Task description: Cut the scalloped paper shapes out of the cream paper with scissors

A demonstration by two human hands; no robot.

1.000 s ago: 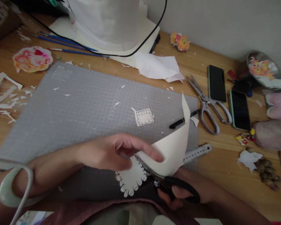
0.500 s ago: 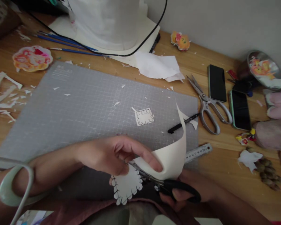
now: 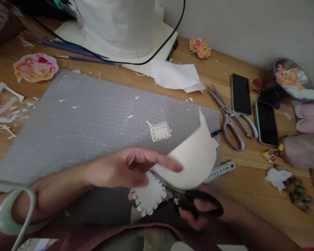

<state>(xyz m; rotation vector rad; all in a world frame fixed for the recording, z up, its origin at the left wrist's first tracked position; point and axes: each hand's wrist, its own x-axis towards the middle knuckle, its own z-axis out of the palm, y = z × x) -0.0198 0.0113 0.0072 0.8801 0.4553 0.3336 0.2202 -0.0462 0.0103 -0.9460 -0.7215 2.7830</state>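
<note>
My left hand (image 3: 120, 170) pinches a cream paper sheet with its thumb on the part with a scalloped, black-lined edge (image 3: 149, 195). Its index finger stretches across the plain, curling part of the sheet (image 3: 192, 157), which rises to the right. My right hand (image 3: 196, 216) has its fingers through the loops of black-handled scissors (image 3: 211, 201). The scissor blades lie at the paper between the scalloped part and the plain part; their tips are hidden. Beyond my hands, a small paper rectangle with drawn scallops (image 3: 161, 131) lies on the grey cutting mat (image 3: 94, 115).
To the right lie large metal scissors (image 3: 231, 120), two phones (image 3: 240, 93), a steel ruler (image 3: 222, 170) and a black pen (image 3: 215, 133). A metal bowl (image 3: 273, 82) stands behind. Paintbrushes (image 3: 78, 50), a painted palette (image 3: 36, 68) and paper scraps (image 3: 6, 118) are at left.
The paper and both hands have shifted slightly upward, and the scalloped part also moved right. The plain part has swung over, now covering most of the black pen.
</note>
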